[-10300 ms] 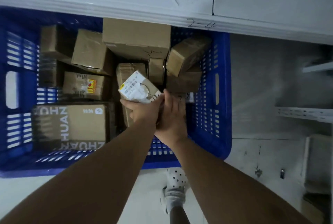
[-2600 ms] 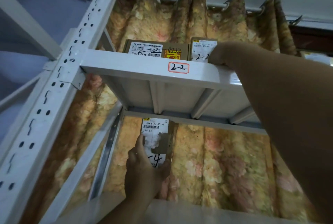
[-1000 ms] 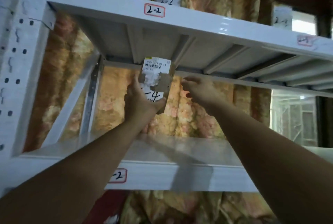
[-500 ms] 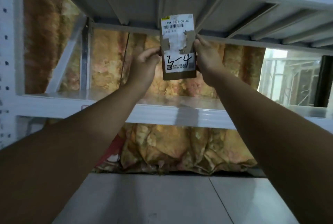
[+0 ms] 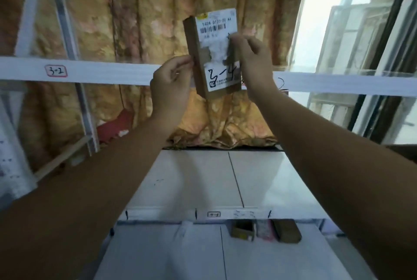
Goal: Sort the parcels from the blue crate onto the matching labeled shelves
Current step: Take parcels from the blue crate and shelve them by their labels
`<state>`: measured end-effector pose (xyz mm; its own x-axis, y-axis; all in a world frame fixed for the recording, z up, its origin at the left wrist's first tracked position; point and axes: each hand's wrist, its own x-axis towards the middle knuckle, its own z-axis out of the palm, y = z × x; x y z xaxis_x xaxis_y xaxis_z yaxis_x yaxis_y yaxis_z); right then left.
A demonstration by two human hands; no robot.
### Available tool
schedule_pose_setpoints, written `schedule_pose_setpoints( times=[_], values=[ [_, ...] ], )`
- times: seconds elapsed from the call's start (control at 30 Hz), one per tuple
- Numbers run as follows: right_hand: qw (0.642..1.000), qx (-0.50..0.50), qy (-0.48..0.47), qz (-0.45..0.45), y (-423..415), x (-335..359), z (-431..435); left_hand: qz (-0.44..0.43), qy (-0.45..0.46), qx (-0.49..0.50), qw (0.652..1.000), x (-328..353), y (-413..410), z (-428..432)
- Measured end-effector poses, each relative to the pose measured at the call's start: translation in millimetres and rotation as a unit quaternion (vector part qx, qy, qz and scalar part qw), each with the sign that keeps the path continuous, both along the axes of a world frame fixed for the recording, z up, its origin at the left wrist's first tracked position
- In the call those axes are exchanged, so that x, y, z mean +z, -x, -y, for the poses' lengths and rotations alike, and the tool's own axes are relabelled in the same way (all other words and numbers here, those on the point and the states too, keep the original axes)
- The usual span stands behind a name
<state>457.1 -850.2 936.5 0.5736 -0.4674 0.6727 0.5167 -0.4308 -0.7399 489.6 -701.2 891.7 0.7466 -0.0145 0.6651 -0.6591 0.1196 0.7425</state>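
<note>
Parcel [image 5: 214,54] upright in front of white shelf beam [image 5: 112,74], held by me at both sides. My left hand [image 5: 171,83] pinches its left edge and my right hand [image 5: 252,63] its right edge. Printed label: "140A 0123 00 A4" over barcode. Handwritten: "3-4". Beam tag [image 5: 56,71] reads "3-2"

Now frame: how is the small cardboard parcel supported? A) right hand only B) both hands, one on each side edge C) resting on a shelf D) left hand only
B: the left hand pinches the left edge of the small cardboard parcel and the right hand pinches its right edge, holding it upright in the air in front of the shelf beam tagged 3-2.
</note>
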Motion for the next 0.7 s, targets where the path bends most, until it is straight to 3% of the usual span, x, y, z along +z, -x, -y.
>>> schedule_pose_setpoints(
  times=[0.3,0.5,0.7],
  values=[
    [0.997,0.009,-0.074,-0.024,17.8,-43.1,-9.3,-0.021,-0.093,-0.013,0.995,-22.2,26.9,-3.3],
    [0.995,0.017,-0.060,-0.080,16.6,-54.5,-41.4,-0.145,0.016,-0.109,0.983,-18.4,33.5,-15.4],
    [0.994,-0.044,0.012,-0.097,8.1,-77.6,-55.7,-0.174,0.063,-0.128,0.974,-31.6,19.4,-20.7]
  ],
)
